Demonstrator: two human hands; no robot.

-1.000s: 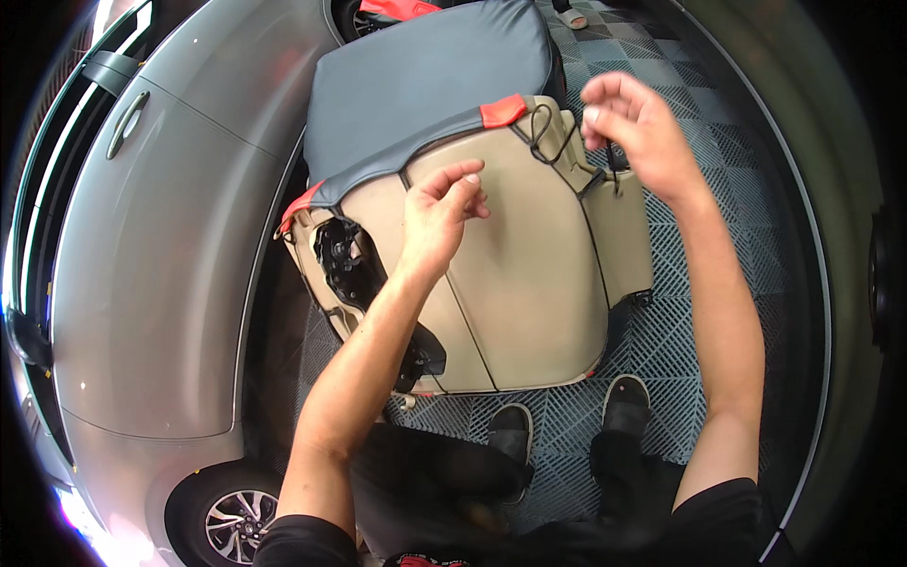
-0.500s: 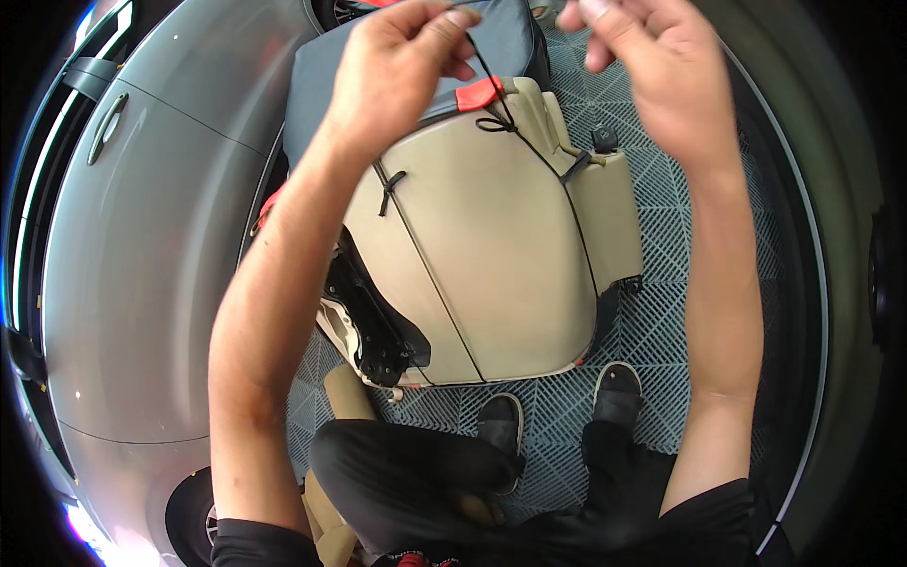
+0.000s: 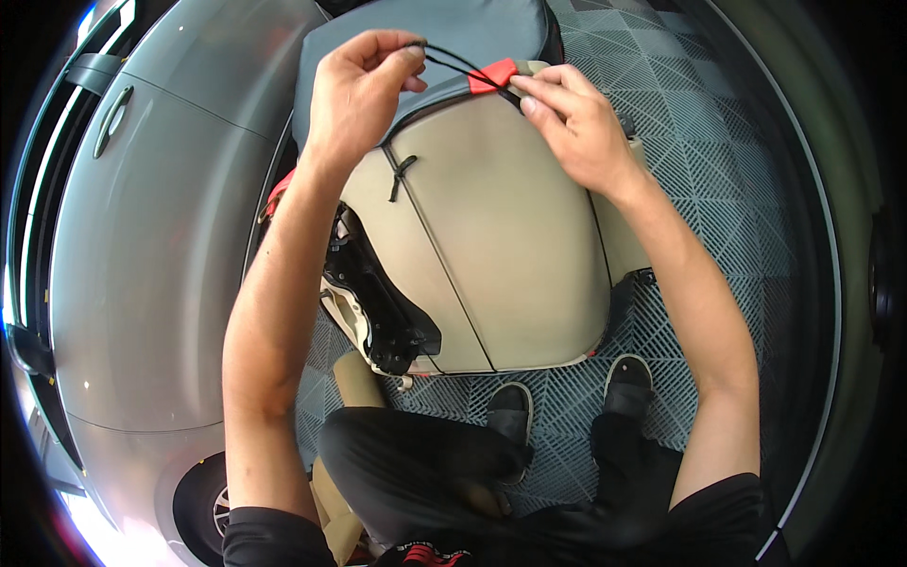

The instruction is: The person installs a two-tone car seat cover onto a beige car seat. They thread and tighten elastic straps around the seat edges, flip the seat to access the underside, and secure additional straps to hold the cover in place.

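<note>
A beige car seat part [image 3: 510, 236] lies on the floor in front of me, with thin black cords running across its face. My left hand [image 3: 364, 90] is above its far edge, thumb and forefinger closed on a black cord [image 3: 452, 62]. The cord stretches in two strands toward my right hand [image 3: 581, 128], whose fingertips pinch it beside a red strap tab [image 3: 493, 76]. That hand hides the cord's knot. Farther left, a second black cord has a tied knot [image 3: 403, 175] with short loose ends.
A blue-grey padded piece [image 3: 501, 26] lies beyond the beige part. Black seat hardware [image 3: 378, 293] sits at its left side. A silver car [image 3: 142, 265] stands close on the left, with a dark panel along the right. My shoes rest on grey patterned floor tiles [image 3: 718, 161].
My right hand has come down and left from the air to the cord by the red tab. The left hand has shifted slightly left and lower, still holding the cord.
</note>
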